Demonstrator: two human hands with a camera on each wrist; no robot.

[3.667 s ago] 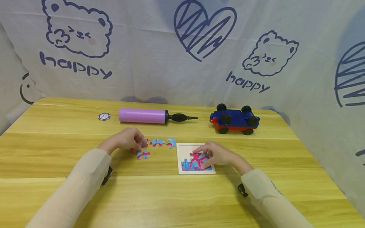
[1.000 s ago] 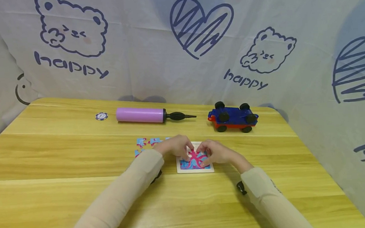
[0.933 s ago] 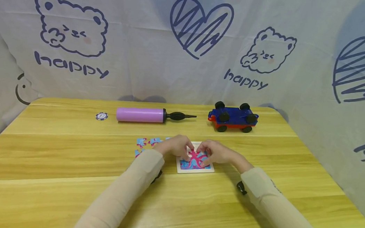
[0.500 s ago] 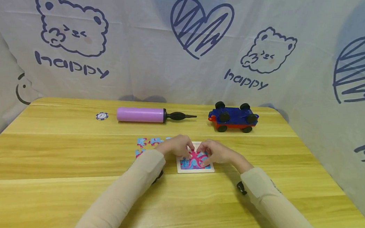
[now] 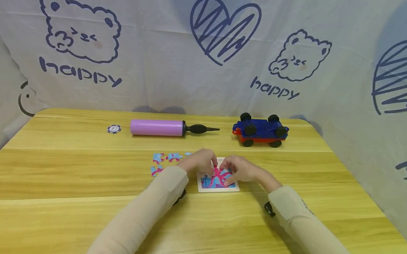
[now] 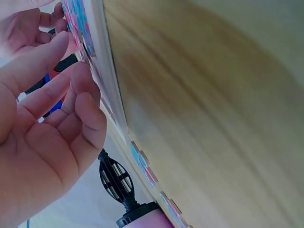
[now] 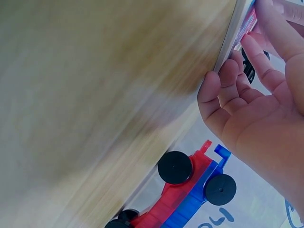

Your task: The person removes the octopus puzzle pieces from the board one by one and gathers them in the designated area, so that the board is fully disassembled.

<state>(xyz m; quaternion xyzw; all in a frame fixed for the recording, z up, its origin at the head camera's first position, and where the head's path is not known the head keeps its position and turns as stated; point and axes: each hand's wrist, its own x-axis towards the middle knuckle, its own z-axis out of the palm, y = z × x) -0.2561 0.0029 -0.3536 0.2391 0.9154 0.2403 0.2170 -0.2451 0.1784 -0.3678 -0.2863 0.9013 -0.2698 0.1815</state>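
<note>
A square white puzzle tray point(image 5: 203, 190) lies on the table, partly filled with pieces of a pink octopus picture point(image 5: 218, 180) on blue. My left hand point(image 5: 203, 161) reaches over the tray's left side, pinching a puzzle piece between thumb and index finger; the piece is mostly hidden by the fingers. From the right, my right hand point(image 5: 242, 169) grips the tray, its thumb and index finger on the picture. In the right wrist view, the lower fingers point(image 7: 229, 72) curl against the tray's edge. Loose puzzle pieces point(image 5: 173, 157) lie left of the tray, partly covered by the left arm.
Behind the hands lies a purple hand pump point(image 5: 157, 128) with a black nozzle, and a blue-and-white poker chip point(image 5: 114, 129) to its left. A blue-and-red toy car point(image 5: 261, 130) rests wheels up at the back right. A printed white cloth point(image 5: 170, 47) hangs behind the table.
My left hand has moved right from the loose pieces to the tray, and during the last second shifted only slightly up and right. The right hand has kept its place on the tray.
</note>
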